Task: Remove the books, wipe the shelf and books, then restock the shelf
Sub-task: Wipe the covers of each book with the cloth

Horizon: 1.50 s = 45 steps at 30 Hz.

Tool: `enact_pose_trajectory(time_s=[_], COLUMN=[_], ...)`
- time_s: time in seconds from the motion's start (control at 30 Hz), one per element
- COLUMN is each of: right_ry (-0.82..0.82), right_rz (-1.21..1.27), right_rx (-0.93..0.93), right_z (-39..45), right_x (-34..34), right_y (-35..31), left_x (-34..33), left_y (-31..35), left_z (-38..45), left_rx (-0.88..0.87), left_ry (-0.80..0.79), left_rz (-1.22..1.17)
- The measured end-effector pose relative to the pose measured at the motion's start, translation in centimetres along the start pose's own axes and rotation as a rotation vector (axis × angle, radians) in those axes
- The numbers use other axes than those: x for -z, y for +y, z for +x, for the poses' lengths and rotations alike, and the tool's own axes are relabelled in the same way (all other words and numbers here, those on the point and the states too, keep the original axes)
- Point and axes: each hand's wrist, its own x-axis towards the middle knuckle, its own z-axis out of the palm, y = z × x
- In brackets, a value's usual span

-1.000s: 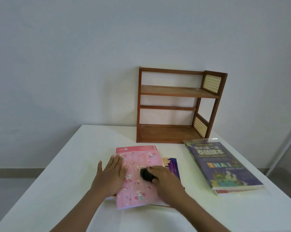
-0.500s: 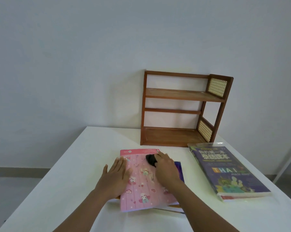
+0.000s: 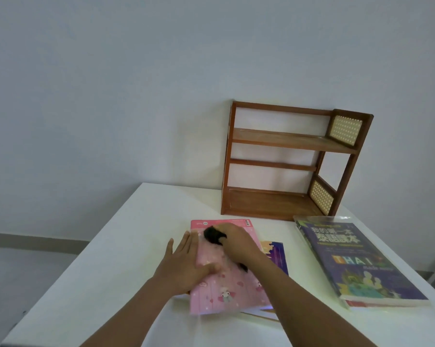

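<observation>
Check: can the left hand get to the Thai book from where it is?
Probably not directly. The left hand lies flat on the pink book, and the right hand, wiping with a dark cloth, crosses the path to the Thai book.

- I see soft, even, dimmish light, faint shadows.
- Hands (image 3: 211, 256) look motion-blurred.
- Glare on the book (image 3: 356, 261) wrapper, possibly from overhead.
- Edges bend slightly.

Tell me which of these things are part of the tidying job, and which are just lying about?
Part of the job:
- wooden shelf
- pink book
- black cloth in the right hand
- left hand steadying the pink book
- purple book underneath
- Thai book

Just there:
- white table
- wall
</observation>
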Motion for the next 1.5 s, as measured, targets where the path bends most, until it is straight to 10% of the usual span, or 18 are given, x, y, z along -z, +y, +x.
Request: enact_pose_trajectory(time_s=[0.2, 0.43, 0.63, 0.83, 1.17, 1.5], right_ry=[0.264, 0.11, 0.154, 0.031, 0.147, 0.001], right_rz=[-0.166, 0.012, -0.053, -0.076, -0.317, -0.109], right_rx=[-0.266, 0.08, -0.241, 0.173, -0.51, -0.506], right_z=[1.9, -0.5, -3.6, -13.0, -14.0, -12.9], right_x=[-0.8, -3.9, 2.6, 2.0, 6.6, 2.3], right_y=[1.3, -2.1, 4.5, 3.3, 8.6, 1.8], left_x=[-0.2, -0.3, -0.4, 0.0, 0.4, -0.2], left_y=[0.1, -0.1, 0.2, 0.2, 0.8, 0.7], left_z=[0.2, 0.1, 0.5, 0.2, -0.4, -0.3], left_rx=[0.003, -0.017, 0.017, 0.014, 0.032, 0.039], left_ry=[0.023, 0.043, 0.014, 0.007, -0.011, 0.01], left_rz=[-0.008, 0.027, 0.023, 0.09, 0.096, 0.111])
